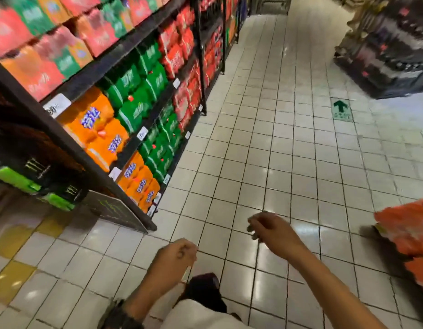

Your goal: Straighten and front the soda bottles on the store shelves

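Head view: the left hand [176, 255] and right hand [269, 227] hang loosely curled and empty over the floor. The soda bottles [103, 131] on the shelves [63, 138] are well apart, up-left of the left hand. Doing this well probably means stepping closer first, then pulling the packs forward squarely.

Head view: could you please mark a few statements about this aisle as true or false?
1. The left hand and right hand hang over the floor, clear of the shelves. True.
2. The orange packs sit nearer the camera than the green packs. True.
3. The arrow on the tiles is red. False: it is green.
4. The right hand holds a bottle. False: nothing shows in its grip.
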